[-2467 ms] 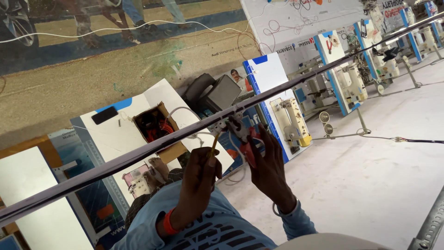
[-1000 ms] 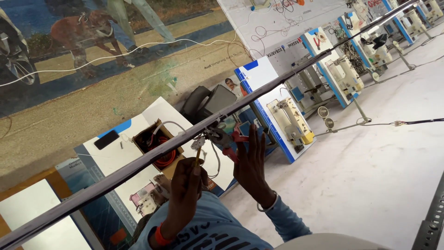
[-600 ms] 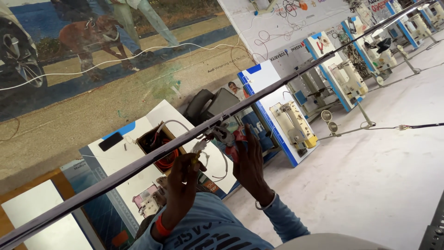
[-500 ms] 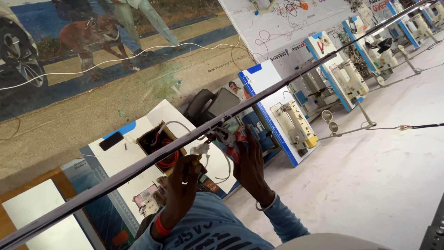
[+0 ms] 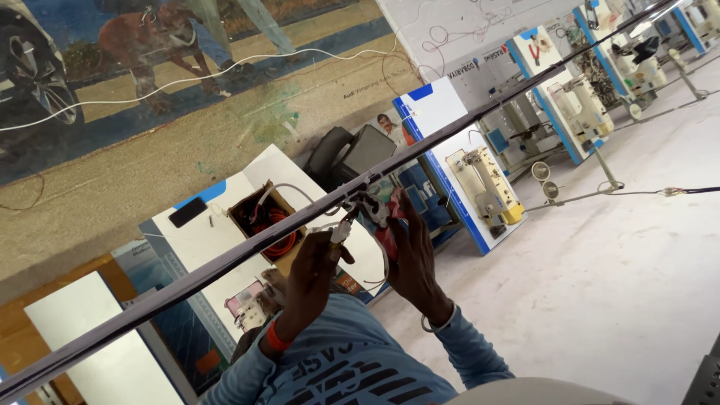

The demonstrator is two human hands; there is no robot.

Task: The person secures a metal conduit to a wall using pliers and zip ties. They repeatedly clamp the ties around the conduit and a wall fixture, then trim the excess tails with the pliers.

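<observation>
Both my hands are raised to a long dark rail (image 5: 225,262) that crosses the view diagonally. My left hand (image 5: 315,262), a red band on its wrist, pinches a thin tool with a yellowish tip (image 5: 341,231) just under the rail. My right hand (image 5: 409,255), with a metal bracelet, grips red-handled pliers (image 5: 384,219) whose jaws meet a small fitting on the rail (image 5: 358,196). A white wire (image 5: 379,262) loops down between the hands. My blue sleeves fill the bottom of the view.
Below the rail stands a white table with an open box of red and white cables (image 5: 262,221). Sewing machines (image 5: 484,187) on blue-edged tables line up towards the upper right. A painted wall (image 5: 150,112) carries a loose white wire. Pale floor (image 5: 615,285) lies at the right.
Both hands stay at the same fitting on the rail. The thin tool in my left hand has come closer to the pliers. The view has shifted slightly.
</observation>
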